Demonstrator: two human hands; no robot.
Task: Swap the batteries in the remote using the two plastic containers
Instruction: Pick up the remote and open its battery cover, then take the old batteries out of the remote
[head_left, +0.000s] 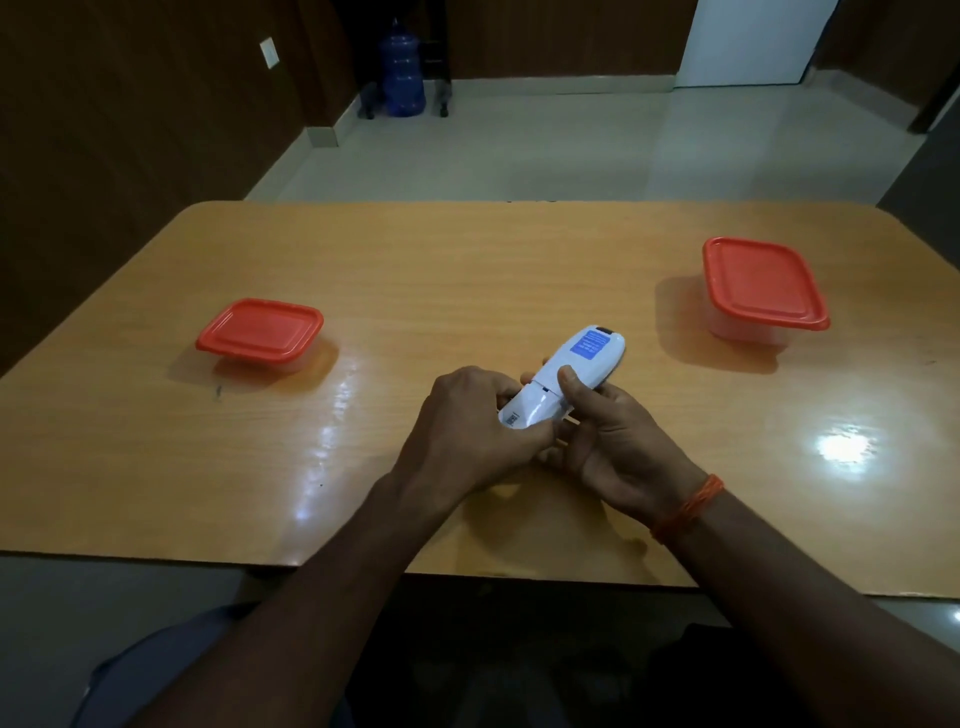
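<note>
The white remote (566, 379), back up above the table (415, 249), is gripped at its 7 o'clock end by the left hand (467, 431) and cradled by the right hand (613, 436), thumb pressing. It is judged light, rigid and slick; the battery cover (530, 410) should be slid off gently.

Office-like room: laminate table (415, 249), wood-panelled walls (130, 130), tiled floor (519, 145), water-cooler bottle (401, 78).
</note>
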